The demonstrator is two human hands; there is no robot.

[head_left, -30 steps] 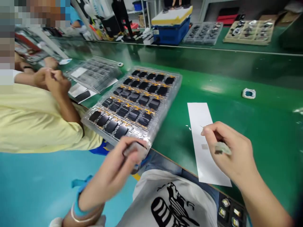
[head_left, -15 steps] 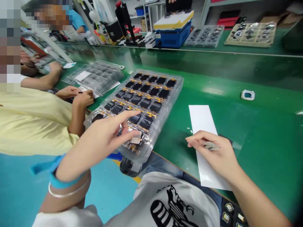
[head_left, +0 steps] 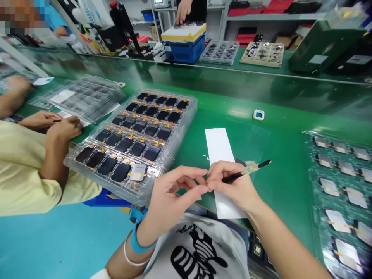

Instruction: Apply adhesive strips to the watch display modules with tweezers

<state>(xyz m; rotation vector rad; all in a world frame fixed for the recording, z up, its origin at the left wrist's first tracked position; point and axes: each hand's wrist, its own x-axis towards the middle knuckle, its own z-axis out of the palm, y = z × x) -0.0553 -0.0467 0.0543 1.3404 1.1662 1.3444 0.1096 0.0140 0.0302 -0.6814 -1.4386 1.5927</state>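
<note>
My left hand [head_left: 173, 195] has its thumb and fingertips pinched together against the fingertips of my right hand. What sits between them, if anything, is too small or hidden. Lying across my right hand [head_left: 236, 190] is a slender black pen-like tool [head_left: 255, 166] with pale tape round its middle, its thin end pointing right. Beneath the right hand is a white paper strip [head_left: 219, 145] on the green table. To the left, a stacked clear plastic tray [head_left: 186, 128] holds rows of black square screens with orange flex cables. One screen [head_left: 138, 172] at the near corner shows its silver back.
On the right, another tray [head_left: 315, 193] bears silver-backed screens. A small white-framed part [head_left: 258, 114] lies behind the paper. More clear trays [head_left: 87, 95] and a co-worker's hands [head_left: 62, 126] are at left. A blue box [head_left: 184, 50] stands on the back shelf.
My left hand has left the screen tray and come right to meet my right hand's fingertips. The tool in my right hand now shows clearly. The view has turned right, bringing in the right-hand tray.
</note>
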